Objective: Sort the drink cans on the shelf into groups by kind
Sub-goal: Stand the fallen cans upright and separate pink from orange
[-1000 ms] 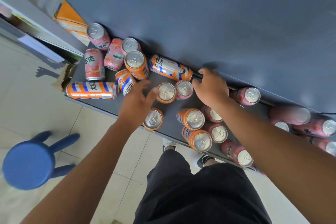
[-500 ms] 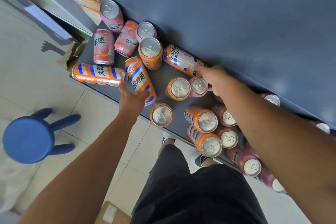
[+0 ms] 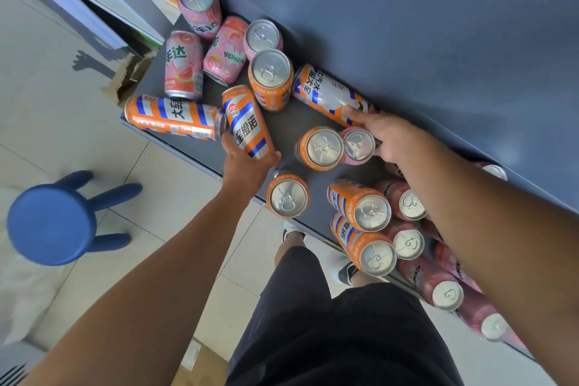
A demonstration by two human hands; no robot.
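Note:
Orange-and-blue striped cans and pink cans are mixed on a dark grey shelf (image 3: 282, 131). My left hand (image 3: 247, 163) grips the lower end of a tilted orange can (image 3: 247, 121). Another orange can (image 3: 170, 117) lies on its side at the shelf's left edge. My right hand (image 3: 388, 135) wraps around an upright pink can (image 3: 357, 146), with the forefinger touching a lying orange can (image 3: 329, 92). Beside it stands an upright orange can (image 3: 319, 149). Several pink cans (image 3: 185, 64) cluster at the far left. More pink cans (image 3: 407, 243) are partly hidden under my right arm.
A dark blue wall (image 3: 407, 25) rises behind the shelf. A blue stool (image 3: 51, 222) stands on the tiled floor at left. A torn cardboard box (image 3: 130, 77) sits by the shelf's left end. Upright orange cans (image 3: 360, 207) stand near the front edge.
My left hand took hold of the tilted orange can and raised it. My right hand shifted left from the back of the shelf onto the upright pink can. The camera moved closer.

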